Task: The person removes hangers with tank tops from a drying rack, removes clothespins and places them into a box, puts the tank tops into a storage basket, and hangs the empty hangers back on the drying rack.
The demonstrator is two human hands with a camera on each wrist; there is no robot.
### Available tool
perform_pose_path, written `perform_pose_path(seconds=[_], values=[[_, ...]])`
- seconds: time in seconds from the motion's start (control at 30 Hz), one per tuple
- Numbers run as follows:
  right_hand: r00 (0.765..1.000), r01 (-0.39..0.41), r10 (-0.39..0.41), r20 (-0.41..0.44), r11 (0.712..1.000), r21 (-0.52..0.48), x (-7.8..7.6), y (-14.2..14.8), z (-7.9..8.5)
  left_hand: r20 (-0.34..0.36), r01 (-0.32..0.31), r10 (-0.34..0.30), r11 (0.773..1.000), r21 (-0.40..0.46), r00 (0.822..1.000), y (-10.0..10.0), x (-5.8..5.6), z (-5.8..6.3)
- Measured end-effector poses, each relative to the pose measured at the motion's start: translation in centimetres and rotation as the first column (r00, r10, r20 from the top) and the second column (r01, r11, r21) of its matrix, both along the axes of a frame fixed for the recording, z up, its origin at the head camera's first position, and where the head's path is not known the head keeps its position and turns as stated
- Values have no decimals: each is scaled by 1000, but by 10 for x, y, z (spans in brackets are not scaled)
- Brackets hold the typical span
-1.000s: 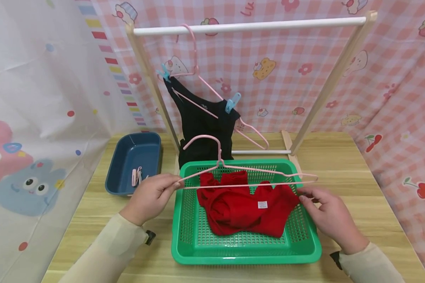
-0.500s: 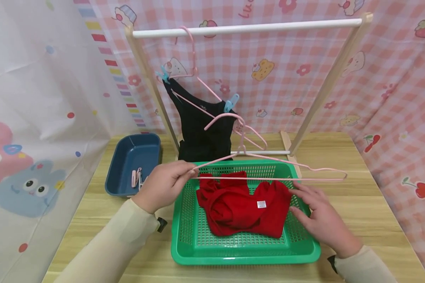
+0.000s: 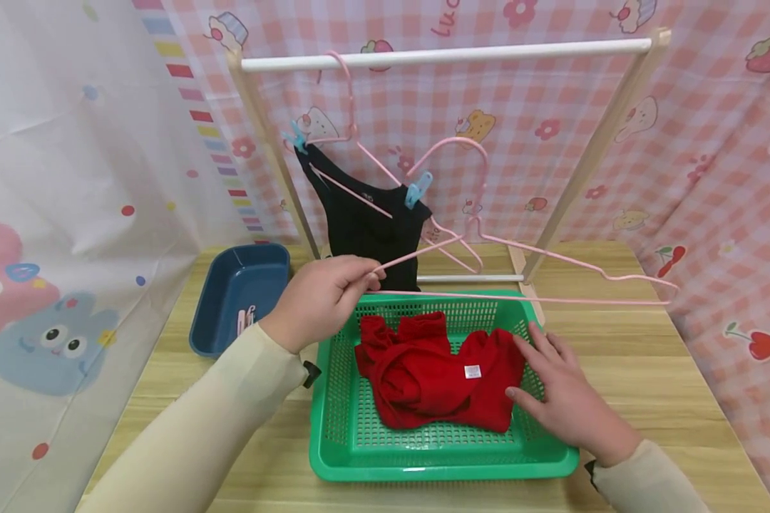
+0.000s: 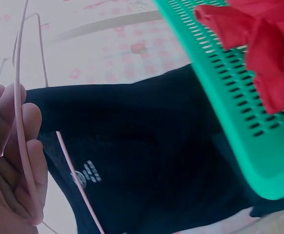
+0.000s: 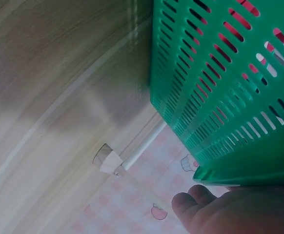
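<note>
Beyond the desk's (image 3: 616, 399) far edge, the checked curtain (image 3: 507, 164) bore red lettering (image 3: 445, 20) that read "Lu", its next letter cut off by the view. The white tag (image 3: 473, 371) on the red garment (image 3: 423, 388), nearer the desk's front edge, and the white print (image 4: 87, 173) on the black garment (image 4: 142, 156) were too small or blurred to read.
</note>
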State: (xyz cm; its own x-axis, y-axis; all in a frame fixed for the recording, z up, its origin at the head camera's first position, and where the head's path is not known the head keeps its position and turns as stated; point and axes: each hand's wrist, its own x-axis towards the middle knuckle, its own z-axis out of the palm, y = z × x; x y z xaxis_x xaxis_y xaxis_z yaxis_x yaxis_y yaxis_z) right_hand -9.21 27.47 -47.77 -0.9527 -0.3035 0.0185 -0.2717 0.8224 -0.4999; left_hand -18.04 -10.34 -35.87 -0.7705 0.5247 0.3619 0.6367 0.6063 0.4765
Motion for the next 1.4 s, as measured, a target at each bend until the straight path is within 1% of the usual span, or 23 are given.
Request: perform_pose_path(seconds=[0.13, 0.23, 0.37, 0.5, 0.57, 0.7, 0.83, 0.9, 1.0, 1.13, 1.23, 1.33, 1.4], values=[[1000, 7, -7, 14, 1000, 8, 1, 0, -2, -7, 24, -24, 1000, -1, 1000, 12, -8, 10], [1000, 8, -8, 19, 1000, 5, 1, 1, -3, -12, 51, -51, 999, -5, 999, 23, -12, 17], [1000, 7, -7, 23, 1000, -3, 1, 0, -4, -31, 99, -99, 995, 5, 995, 42, -13, 24], [1000, 5, -4, 21, 1000, -14, 2, 0, -3, -58, 152, -150, 988, 22, 987, 60, -11, 25], [1000, 3, -3, 18, 1000, -18, 2, -1, -3, -62, 170, -168, 985, 16, 984, 68, -9, 23], [1000, 1, -1, 7, 1000, -23, 1, -1, -3, -42, 196, -196, 981, -1, 980, 83, -6, 18], [1000, 0, 0, -1, 1000, -26, 1, 0, -4, 9, 219, -219, 976, -14, 976, 99, -4, 11], [1000, 2, -2, -2, 1000, -22, 1, 0, -4, 48, 225, -224, 974, -16, 973, 107, -4, 6], [1000, 5, -5, 5, 1000, -18, 1, 0, -4, 114, 223, -220, 975, -14, 969, 118, -6, -2], [1000, 11, -10, 20, 1000, -10, 0, 1, -5, 181, 216, -212, 976, -5, 961, 131, -10, -10], [1000, 9, -9, 16, 1000, -5, 0, 2, -5, 208, 217, -207, 976, -28, 956, 140, -11, -14], [1000, 4, -4, 7, 1000, -8, 0, 2, -6, 227, 221, -200, 973, -71, 953, 151, -12, -16], [1000, 5, -5, 5, 1000, -10, 0, 1, -6, 229, 216, -189, 971, -99, 955, 157, -14, -17]])
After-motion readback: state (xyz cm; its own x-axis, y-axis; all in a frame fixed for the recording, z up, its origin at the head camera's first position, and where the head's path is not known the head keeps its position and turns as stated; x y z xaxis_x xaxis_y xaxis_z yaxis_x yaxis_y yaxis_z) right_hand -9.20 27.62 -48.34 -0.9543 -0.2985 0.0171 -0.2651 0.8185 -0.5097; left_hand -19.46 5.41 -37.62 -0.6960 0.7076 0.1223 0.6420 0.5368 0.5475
